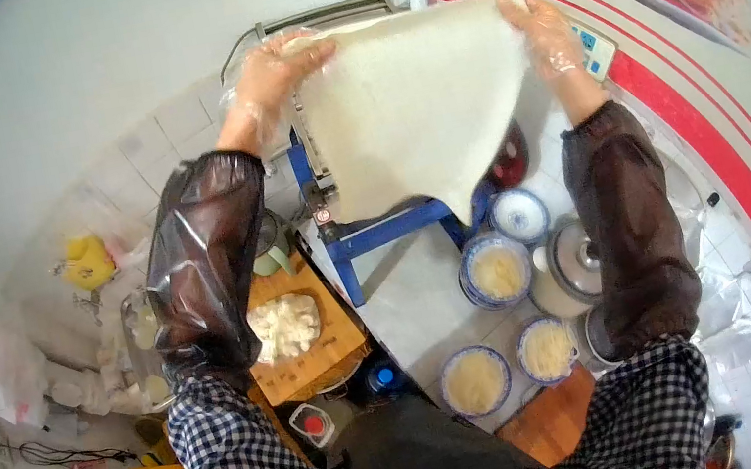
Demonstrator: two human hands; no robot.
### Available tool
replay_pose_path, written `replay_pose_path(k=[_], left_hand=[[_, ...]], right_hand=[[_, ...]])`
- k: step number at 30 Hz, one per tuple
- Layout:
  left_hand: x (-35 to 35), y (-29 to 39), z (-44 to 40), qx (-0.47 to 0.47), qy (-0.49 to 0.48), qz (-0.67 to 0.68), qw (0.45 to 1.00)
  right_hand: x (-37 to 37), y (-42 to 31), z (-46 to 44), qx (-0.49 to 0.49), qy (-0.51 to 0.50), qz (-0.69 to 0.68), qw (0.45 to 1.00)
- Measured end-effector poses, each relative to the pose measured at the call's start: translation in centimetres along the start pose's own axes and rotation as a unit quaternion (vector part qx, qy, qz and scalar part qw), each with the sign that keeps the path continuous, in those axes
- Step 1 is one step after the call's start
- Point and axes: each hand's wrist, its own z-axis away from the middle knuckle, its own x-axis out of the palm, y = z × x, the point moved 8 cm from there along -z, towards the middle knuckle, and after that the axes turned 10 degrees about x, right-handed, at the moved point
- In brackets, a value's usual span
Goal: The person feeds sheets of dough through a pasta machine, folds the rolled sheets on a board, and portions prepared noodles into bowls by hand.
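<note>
dough sheet: held up by its far edge, above the blue-framed machine; whether its lower part rests on the machine cannot be told.
left hand: gloved in clear film; the far left corner is pinched between thumb and fingers.
right hand: gloved likewise; the far right corner is pinched, thumb over the near face.
far edge: stretched nearly level between the hands – the pull is best shared evenly, so that no corner is thinned or torn.
pinch: best made broad and soft, with pads rather than tips, since a thin sheet can probably be pierced easily.
pointed tip: hung low at the near right, above the frame – clearance from the filled bowl just nearer should be watched, as should snagging on the frame.
near bowls: two filled ones, left and right, are stood well apart from the sheet.
board: pale pieces are heaped there, near left of the machine.
</note>
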Motion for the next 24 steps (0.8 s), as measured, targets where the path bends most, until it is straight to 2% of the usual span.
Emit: replay_pose_path(k=[1,3,7,11,13,15,16,18,20,22,24], left_hand=[[-0.6,-0.3,-1.5,0.023,0.024,-0.030,0.999],[-1.1,-1.7,-3.9,0.042,0.046,-0.062,0.996],[-2.3,-5.2,-7.2,0.009,0.084,-0.140,0.987],[-3.2,-8.3,-10.6,-0.001,0.089,-0.183,0.979],[-3.4,-8.3,-10.5,-0.003,0.096,-0.171,0.981],[-3.6,-8.2,-10.3,-0.006,0.104,-0.159,0.982],[-3.4,-8.0,-10.2,-0.003,0.098,-0.158,0.983],[-3.4,-8.3,-9.8,-0.001,0.095,-0.156,0.983],[-3.0,-8.7,-9.7,0.037,0.087,-0.134,0.987],[-2.9,-8.8,-9.3,0.030,0.078,-0.133,0.988],[-2.6,-9.0,-8.7,0.023,0.068,-0.132,0.989]], right_hand=[[0.7,0.4,-0.9,0.000,-0.001,-0.002,1.000],[1.7,1.4,-2.7,0.013,0.050,0.096,0.994],[4.2,2.6,-5.1,0.048,0.063,0.072,0.994],[6.5,2.4,-7.4,0.004,-0.013,0.116,0.993],[7.9,3.1,-8.4,-0.009,-0.047,0.119,0.992],[7.8,3.1,-8.6,-0.040,0.042,0.096,0.994],[7.9,3.0,-8.5,-0.039,0.040,0.096,0.994],[8.9,3.4,-8.8,-0.001,-0.052,0.070,0.996],[9.2,3.6,-8.8,-0.004,-0.074,0.063,0.995],[9.7,4.1,-8.8,-0.004,-0.095,0.057,0.994],[9.1,4.7,-8.9,0.010,-0.015,0.119,0.993]])
